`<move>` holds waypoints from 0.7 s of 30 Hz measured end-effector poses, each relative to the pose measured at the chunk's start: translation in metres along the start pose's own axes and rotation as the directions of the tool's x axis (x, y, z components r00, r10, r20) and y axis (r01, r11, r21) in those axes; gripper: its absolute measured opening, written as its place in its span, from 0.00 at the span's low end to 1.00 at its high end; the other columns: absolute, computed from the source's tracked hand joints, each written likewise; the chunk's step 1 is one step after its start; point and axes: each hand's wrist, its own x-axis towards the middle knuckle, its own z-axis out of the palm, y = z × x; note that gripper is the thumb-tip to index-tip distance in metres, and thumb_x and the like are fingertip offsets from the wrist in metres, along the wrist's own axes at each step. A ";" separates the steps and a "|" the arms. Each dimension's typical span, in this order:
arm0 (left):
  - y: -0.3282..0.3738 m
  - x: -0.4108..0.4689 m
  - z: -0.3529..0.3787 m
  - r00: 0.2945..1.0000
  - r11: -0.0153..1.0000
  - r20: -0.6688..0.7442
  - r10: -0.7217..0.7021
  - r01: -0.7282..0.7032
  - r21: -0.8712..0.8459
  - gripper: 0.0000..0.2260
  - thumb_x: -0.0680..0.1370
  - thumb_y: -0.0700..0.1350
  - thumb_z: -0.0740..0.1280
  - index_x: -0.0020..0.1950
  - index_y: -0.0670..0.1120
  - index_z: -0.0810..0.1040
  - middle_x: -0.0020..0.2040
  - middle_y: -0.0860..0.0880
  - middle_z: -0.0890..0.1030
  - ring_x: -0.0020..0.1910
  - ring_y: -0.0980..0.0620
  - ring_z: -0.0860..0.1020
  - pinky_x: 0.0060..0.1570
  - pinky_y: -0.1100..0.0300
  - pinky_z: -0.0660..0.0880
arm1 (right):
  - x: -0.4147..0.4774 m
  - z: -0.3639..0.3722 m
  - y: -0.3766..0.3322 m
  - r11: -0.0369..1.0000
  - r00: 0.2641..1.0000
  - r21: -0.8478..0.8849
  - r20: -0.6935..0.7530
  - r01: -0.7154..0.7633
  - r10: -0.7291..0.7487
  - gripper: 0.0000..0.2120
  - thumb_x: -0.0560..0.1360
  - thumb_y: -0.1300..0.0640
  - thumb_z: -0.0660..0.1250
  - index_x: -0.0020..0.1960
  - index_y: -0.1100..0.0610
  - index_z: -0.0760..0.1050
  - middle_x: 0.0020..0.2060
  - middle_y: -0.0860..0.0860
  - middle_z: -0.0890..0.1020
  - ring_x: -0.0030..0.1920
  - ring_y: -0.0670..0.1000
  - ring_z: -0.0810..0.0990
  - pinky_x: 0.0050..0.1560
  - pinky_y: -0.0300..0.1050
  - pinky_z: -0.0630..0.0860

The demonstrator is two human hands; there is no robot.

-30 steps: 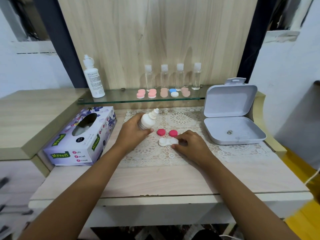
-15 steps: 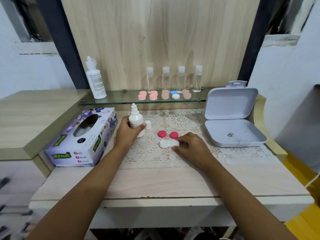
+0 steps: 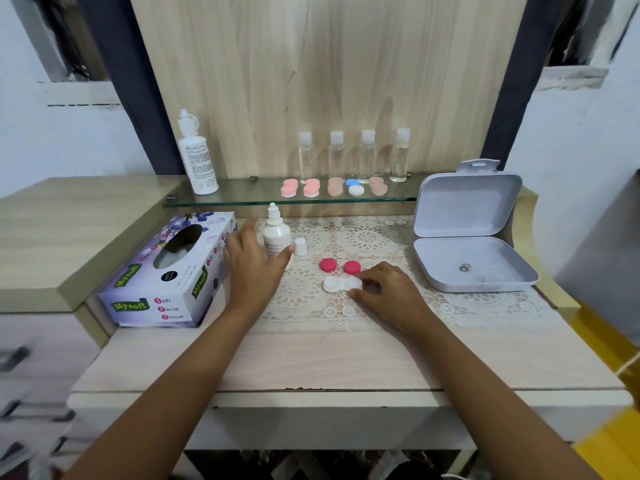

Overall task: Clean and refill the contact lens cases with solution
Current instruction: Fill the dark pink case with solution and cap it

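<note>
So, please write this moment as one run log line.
left hand: open beside upright dropper bottle | right hand: holds lens case | pink lids: off | bottle cap: off

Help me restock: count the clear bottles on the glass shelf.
4 clear bottles, standing in a row along the back of the glass shelf: leftmost, second, third, rightmost. None looks hidden.

We see a pale wooden desk (image 3: 346, 358), a light wood-grain back panel (image 3: 329, 64) between dark uprights (image 3: 117, 81), a glass shelf (image 3: 242, 196), white walls (image 3: 69, 140), drawers (image 3: 41, 341) at left, yellow floor (image 3: 609, 445) at right.
</note>
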 end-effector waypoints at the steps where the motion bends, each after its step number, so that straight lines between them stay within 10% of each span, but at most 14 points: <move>1: 0.004 -0.005 -0.002 0.994 0.995 -0.058 0.094 -0.092 0.041 0.30 0.71 0.49 0.73 0.68 0.43 0.66 0.62 0.40 0.67 0.63 0.43 0.65 0.62 0.51 0.62 | 0.000 0.000 0.000 1.000 1.000 0.000 0.000 0.001 -0.001 0.14 0.71 0.50 0.70 0.55 0.53 0.80 0.44 0.48 0.74 0.51 0.50 0.73 0.49 0.42 0.67; 7: 0.023 -0.008 0.009 0.893 0.910 0.188 0.408 -0.414 -0.007 0.14 0.76 0.43 0.68 0.60 0.42 0.74 0.53 0.48 0.70 0.52 0.54 0.69 0.54 0.63 0.64 | 0.000 0.000 -0.001 1.000 1.000 0.000 -0.008 0.006 -0.006 0.15 0.71 0.50 0.70 0.56 0.53 0.79 0.43 0.48 0.74 0.52 0.51 0.73 0.49 0.42 0.66; 21: 0.021 0.021 0.040 0.662 0.896 0.731 0.167 -0.411 0.167 0.16 0.78 0.42 0.63 0.65 0.44 0.74 0.59 0.46 0.75 0.57 0.49 0.73 0.51 0.64 0.65 | -0.002 0.000 0.000 1.000 1.000 0.014 -0.013 0.006 -0.006 0.13 0.71 0.49 0.70 0.54 0.53 0.80 0.45 0.51 0.76 0.50 0.50 0.72 0.50 0.45 0.69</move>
